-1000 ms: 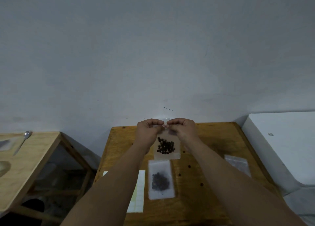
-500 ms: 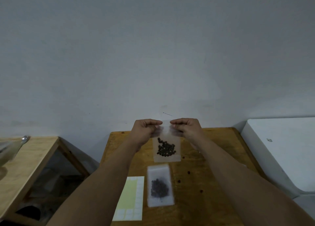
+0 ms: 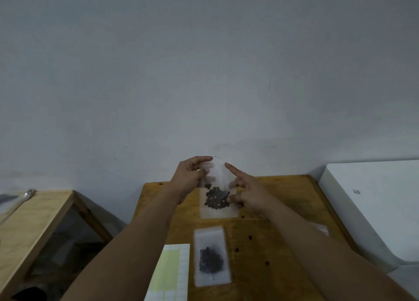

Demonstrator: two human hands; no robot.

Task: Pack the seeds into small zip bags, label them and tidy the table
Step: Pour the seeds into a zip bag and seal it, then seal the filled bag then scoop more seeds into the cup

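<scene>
Your left hand [image 3: 189, 178] pinches the top left corner of a small clear zip bag [image 3: 218, 196], thumb and fingers closed on the plastic, holding it up over the far part of the wooden table [image 3: 283, 210]. The bag hangs roughly upright w/ a cluster of dark seeds [image 3: 216, 199] sitting mid-bag. Your right hand [image 3: 249, 193] is at the bag's right edge: index finger straight out, pointing up-left across the top of the bag, other fingers curled loosely by the seeds. Can't tell whether the right hand actually grips the bag or just touches it; motion blur there.

On the table nearer you lies a 2nd zip bag [image 3: 212, 255], flat, w/ its own dark seed clump in the middle. It's just right of a label sheet [image 3: 171, 275], pale yellow w/ white grid squares, which runs off the bottom edge. A few loose seeds [image 3: 250, 237] are scattered on the bare wood to the right of the flat bag, well apart from each other. A bit of clear plastic [image 3: 322, 228], maybe an empty bag, shows past your right forearm near the table's right edge.

Left of the table stands a lighter wooden table [image 3: 40, 214] w/ a metal spoon [image 3: 25, 196] on its far corner. To the right, a white block-like surface [image 3: 374, 198] butts up near the table. Plain grey wall behind.
</scene>
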